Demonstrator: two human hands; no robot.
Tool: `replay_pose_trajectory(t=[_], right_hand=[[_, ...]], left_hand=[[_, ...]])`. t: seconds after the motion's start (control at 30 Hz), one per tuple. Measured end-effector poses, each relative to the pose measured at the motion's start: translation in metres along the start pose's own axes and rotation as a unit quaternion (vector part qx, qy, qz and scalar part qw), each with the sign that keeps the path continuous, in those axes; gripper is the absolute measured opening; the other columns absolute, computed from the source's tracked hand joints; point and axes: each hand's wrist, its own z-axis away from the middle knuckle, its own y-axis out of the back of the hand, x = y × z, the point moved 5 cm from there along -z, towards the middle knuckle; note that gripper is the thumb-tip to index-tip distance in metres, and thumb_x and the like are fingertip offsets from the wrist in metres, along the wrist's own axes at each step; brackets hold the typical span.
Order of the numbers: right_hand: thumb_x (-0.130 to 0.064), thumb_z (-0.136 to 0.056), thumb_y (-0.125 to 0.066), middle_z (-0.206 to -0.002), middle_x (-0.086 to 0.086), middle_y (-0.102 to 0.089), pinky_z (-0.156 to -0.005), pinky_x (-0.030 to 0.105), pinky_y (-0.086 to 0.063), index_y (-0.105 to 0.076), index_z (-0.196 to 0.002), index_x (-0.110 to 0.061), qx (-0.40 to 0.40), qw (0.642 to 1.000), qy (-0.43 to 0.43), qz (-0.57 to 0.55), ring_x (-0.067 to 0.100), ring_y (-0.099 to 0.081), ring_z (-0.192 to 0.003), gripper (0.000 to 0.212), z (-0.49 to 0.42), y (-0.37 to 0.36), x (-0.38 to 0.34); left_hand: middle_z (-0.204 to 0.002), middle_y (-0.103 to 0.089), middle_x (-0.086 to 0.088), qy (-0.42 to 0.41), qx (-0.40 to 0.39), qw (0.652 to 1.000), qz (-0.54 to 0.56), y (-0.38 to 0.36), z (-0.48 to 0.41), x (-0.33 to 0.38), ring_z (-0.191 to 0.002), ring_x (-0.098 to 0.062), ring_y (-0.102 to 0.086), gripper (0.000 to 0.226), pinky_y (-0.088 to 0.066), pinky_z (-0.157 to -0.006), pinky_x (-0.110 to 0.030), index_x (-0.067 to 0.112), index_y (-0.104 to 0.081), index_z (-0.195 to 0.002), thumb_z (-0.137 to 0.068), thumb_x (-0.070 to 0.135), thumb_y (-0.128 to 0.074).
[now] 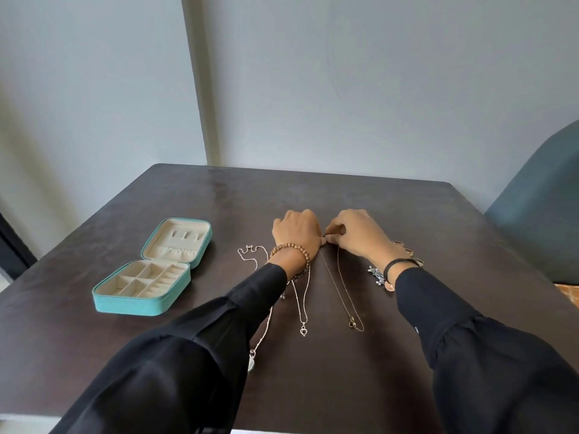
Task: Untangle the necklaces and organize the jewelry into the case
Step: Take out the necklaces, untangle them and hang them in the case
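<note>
Two strands of the thin gold chain (342,288), laid on the surface (423,211), are pinched at the far end by the right hand's (360,234) fingers (338,228) (the left hand's (296,230) are hidden). Slack should be kept; the case (141,303) is set well left.

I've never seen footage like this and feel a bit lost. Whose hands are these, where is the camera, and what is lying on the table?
There is no machine here: a person works with bare hands. The single picture comes from a camera worn on their head, looking forward and down, which is why two black sleeves reach forward. On the dark table lie an open teal jewelry case, a silver heart necklace, a silver chain with a pale pendant, and earrings by the right wrist. The right hand pinches the top end of a thin dark necklace. The left hand meets it there, but its fingers are hidden, so I cannot tell whether it grips too.
</note>
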Motion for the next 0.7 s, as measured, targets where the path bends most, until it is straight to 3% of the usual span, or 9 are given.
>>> replay_pose_trajectory(t=[0.1, 0.2, 0.33, 0.4, 0.5, 0.6, 0.7], right_hand=[[-0.022, -0.090, -0.076, -0.099, 0.003, -0.074, -0.082, 0.040, -0.057, -0.080, -0.094, -0.021, 0.015, 1.000, -0.024, -0.003, 0.027, -0.068, -0.098, 0.006, 0.002, 0.001, -0.003], [-0.016, -0.093, -0.069, -0.108, 0.009, -0.071, -0.079, 0.039, -0.054, -0.075, -0.100, -0.015, 0.018, 0.998, -0.027, 0.045, 0.033, -0.066, -0.104, 0.009, 0.006, -0.001, -0.010], [-0.011, -0.096, -0.057, -0.130, 0.016, -0.054, -0.095, 0.043, -0.044, -0.056, -0.121, -0.003, -0.018, 0.985, 0.020, 0.172, 0.036, -0.049, -0.125, 0.027, 0.014, -0.013, -0.027], [-0.008, -0.095, -0.055, -0.132, 0.018, -0.052, -0.099, 0.042, -0.040, -0.050, -0.122, -0.002, -0.026, 0.984, 0.019, 0.173, 0.038, -0.046, -0.126, 0.029, 0.017, -0.011, -0.029], [0.001, -0.093, -0.049, -0.120, 0.017, -0.062, -0.088, 0.039, -0.045, -0.050, -0.112, -0.006, -0.014, 1.000, -0.023, -0.001, 0.037, -0.056, -0.114, 0.020, 0.024, 0.006, -0.022], [-0.003, -0.102, -0.042, -0.110, 0.006, -0.068, -0.082, 0.030, -0.041, -0.052, -0.114, -0.012, 0.013, 0.991, -0.023, -0.131, 0.024, -0.061, -0.105, 0.018, 0.037, 0.025, -0.014], [-0.007, -0.107, -0.039, -0.107, 0.005, -0.069, -0.098, 0.032, -0.050, -0.058, -0.122, -0.013, 0.011, 0.966, -0.029, -0.256, 0.017, -0.066, -0.105, 0.024, 0.043, 0.031, -0.007]], left_hand=[[-0.108, -0.069, -0.008, 0.006, 0.016, 1.000, -0.008, 0.003, -0.001, 0.002, -0.112, -0.027, -0.059, 0.019, -0.039, -0.089, -0.036, 0.020, -0.073, -0.104, -0.089, 0.031, -0.068], [-0.108, -0.067, -0.008, -0.023, 0.008, 0.999, -0.032, 0.002, 0.000, 0.008, -0.113, -0.028, -0.056, 0.024, -0.038, -0.089, -0.036, 0.014, -0.068, -0.104, -0.093, 0.035, -0.066], [-0.121, -0.063, -0.010, -0.066, -0.022, 0.994, -0.085, -0.004, 0.007, 0.015, -0.124, -0.030, -0.046, 0.020, -0.037, -0.096, -0.038, 0.011, -0.062, -0.110, -0.099, 0.025, -0.054], [-0.125, -0.061, -0.012, -0.076, -0.027, 0.993, -0.082, -0.002, 0.011, 0.016, -0.126, -0.033, -0.044, 0.023, -0.036, -0.096, -0.039, 0.007, -0.058, -0.115, -0.100, 0.023, -0.051], [-0.118, -0.064, -0.020, -0.066, -0.035, 0.997, 0.014, 0.004, 0.016, 0.017, -0.114, -0.042, -0.055, 0.020, -0.041, -0.087, -0.041, 0.002, -0.051, -0.114, -0.098, 0.013, -0.051], [-0.109, -0.067, -0.020, -0.026, -0.055, 0.977, 0.204, 0.011, 0.020, 0.012, -0.101, -0.039, -0.064, 0.012, -0.052, -0.085, -0.043, 0.003, -0.051, -0.108, -0.097, 0.009, -0.050], [-0.098, -0.070, -0.009, -0.011, -0.053, 0.943, 0.329, 0.022, 0.027, 0.010, -0.090, -0.019, -0.069, 0.010, -0.054, -0.075, -0.020, 0.006, -0.057, -0.106, -0.098, 0.007, -0.051]])
